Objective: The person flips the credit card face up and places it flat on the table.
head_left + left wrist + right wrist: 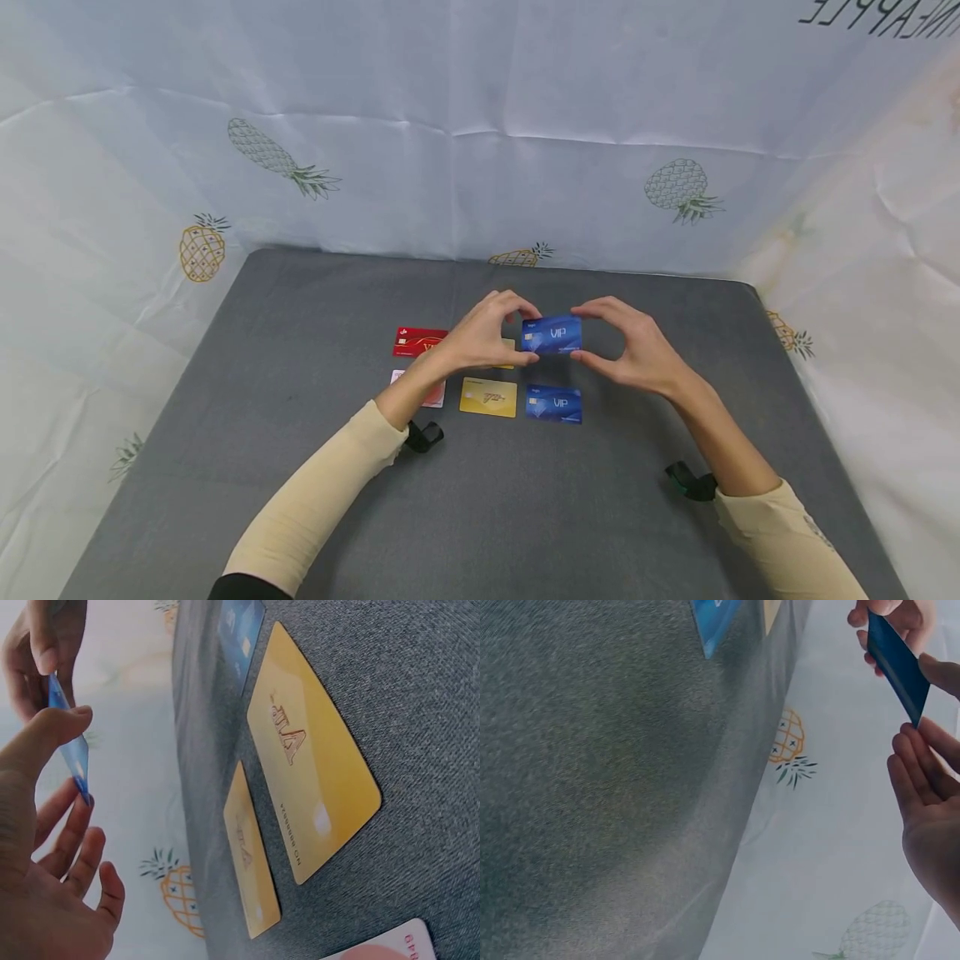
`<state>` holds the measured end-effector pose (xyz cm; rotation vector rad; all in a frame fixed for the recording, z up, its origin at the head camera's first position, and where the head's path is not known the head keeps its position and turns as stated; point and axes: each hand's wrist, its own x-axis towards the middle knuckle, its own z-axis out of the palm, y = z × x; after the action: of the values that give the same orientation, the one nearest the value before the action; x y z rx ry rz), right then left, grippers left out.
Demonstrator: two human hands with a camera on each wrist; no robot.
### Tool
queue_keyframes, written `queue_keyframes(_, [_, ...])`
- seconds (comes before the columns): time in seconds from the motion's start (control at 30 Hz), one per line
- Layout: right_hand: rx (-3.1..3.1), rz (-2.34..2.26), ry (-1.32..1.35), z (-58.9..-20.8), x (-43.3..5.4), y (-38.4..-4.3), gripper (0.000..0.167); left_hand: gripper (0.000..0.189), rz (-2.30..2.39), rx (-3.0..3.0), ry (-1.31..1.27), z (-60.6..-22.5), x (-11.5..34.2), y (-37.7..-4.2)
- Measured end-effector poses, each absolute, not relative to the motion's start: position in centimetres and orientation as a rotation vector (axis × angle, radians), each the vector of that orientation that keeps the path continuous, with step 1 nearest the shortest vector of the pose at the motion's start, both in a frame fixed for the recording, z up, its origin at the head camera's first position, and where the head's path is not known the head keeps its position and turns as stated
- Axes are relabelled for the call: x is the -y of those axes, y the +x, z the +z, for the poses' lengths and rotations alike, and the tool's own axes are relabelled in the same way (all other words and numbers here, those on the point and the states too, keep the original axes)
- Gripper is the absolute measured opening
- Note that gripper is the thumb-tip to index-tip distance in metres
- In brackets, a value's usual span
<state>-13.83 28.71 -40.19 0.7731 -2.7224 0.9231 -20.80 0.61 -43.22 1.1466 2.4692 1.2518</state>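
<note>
A blue VIP card (552, 335) is held up above the table, its printed face toward the head camera. My left hand (486, 333) pinches its left side between thumb and fingers. At its right side, my right hand (633, 346) grips the corners with thumb and fingertips. Below lies a second blue VIP card (553, 404), with a yellow card (487, 397) to its left. Another yellow card (251, 851), mostly covered by my left hand in the head view, shows in the left wrist view. A red card (418, 340) and a pink-and-white card (433, 397) are partly hidden by my left arm.
The cards lie in two rows on a grey cloth-covered table (480, 517). White fabric printed with pineapples (677, 185) hangs behind the table and along both sides. Black straps (424, 437) are on both wrists.
</note>
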Motion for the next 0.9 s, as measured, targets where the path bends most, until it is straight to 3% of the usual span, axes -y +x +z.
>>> queue_keyframes(0.9, [2.878, 0.766, 0.877, -43.5, -29.8, -14.4, 0.053, 0.058, 0.883, -2.574, 1.092, -44.1, -2.2, -20.2])
